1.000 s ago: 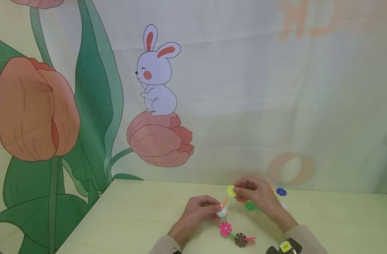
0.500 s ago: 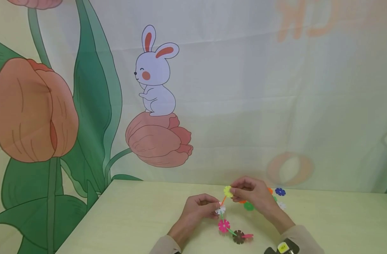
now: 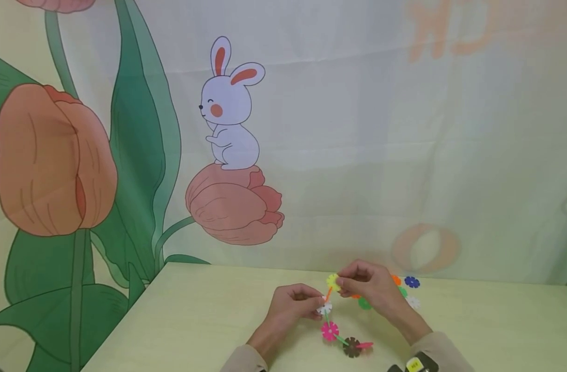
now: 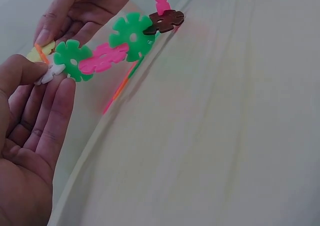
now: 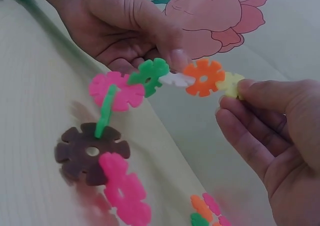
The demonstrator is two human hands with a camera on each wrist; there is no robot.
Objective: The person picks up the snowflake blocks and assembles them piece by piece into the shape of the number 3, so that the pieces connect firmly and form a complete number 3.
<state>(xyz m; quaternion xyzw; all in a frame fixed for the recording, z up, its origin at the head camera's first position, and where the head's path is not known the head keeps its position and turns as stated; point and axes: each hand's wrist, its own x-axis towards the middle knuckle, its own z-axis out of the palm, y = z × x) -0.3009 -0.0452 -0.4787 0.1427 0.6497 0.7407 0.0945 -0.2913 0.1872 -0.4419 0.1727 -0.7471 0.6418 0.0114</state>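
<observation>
A chain of notched, flower-shaped plastic discs hangs between the hands. My left hand (image 3: 289,308) pinches the white disc (image 3: 326,307) between thumb and fingers. At the chain's upper end, my right hand (image 3: 374,287) pinches a yellow disc (image 5: 230,85) by its edge. The orange disc (image 5: 203,77) sits between white and yellow, meeting the yellow one; how deep their slots engage is hidden. Beyond the white disc follow a green disc (image 5: 150,72), a pink disc (image 5: 117,90), another green disc (image 5: 105,111), a brown disc (image 5: 72,153) and a pink end disc (image 5: 127,191).
Behind the right hand lie more discs on the pale table (image 3: 195,320): a blue disc (image 3: 411,282), an orange disc (image 3: 396,279), a white disc (image 3: 413,302) and a green disc (image 3: 365,303). A printed backdrop (image 3: 330,181) rises behind the table's far edge.
The right hand has brought the yellow disc slightly left and down, from apart to touching the orange disc. The left hand keeps its pinch on the white disc, and the chain's lower end has risen slightly.
</observation>
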